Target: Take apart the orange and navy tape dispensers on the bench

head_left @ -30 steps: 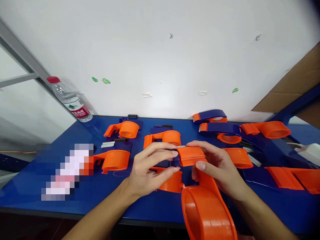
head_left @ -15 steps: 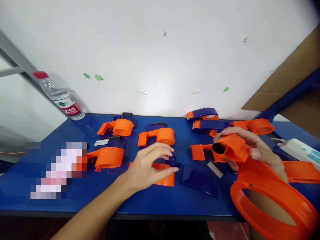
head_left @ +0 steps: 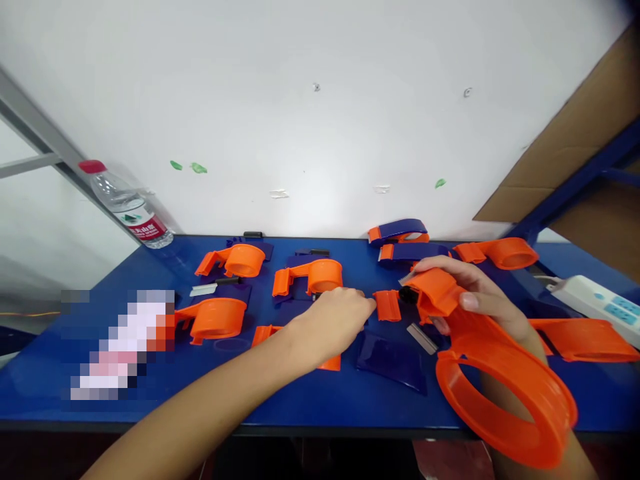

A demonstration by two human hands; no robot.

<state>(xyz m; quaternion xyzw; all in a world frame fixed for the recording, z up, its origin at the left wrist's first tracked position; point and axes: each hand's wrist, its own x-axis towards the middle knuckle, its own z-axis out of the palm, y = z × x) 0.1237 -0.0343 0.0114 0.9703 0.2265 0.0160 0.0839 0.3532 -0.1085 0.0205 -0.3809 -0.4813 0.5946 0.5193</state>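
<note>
My right hand (head_left: 487, 300) grips an orange tape dispenser frame (head_left: 505, 393), raised above the table with its ring towards me. At the frame's head show a black roller (head_left: 408, 295) and a toothed metal edge. My left hand (head_left: 330, 327) is closed, back of the hand up, over the middle of the table; its fingertips and anything in them are hidden. Beneath that hand lies another orange frame (head_left: 330, 363), mostly covered. To the right are a dark blue cover plate (head_left: 390, 360), a loose metal blade (head_left: 423, 339) and a further orange frame (head_left: 388, 305).
Several orange frames with blue parts stand on the left, such as one frame (head_left: 220, 320). Two blue-and-orange dispensers (head_left: 415, 252) lie by the wall. A water bottle (head_left: 133, 210) is at the back left, a white power strip (head_left: 605, 303) at the right. Pixels blur one patch.
My left hand has moved slightly right, and its fingers have gone from spread to closed. The dispenser frame in my right hand has shifted left. The camera view has tilted a little.
</note>
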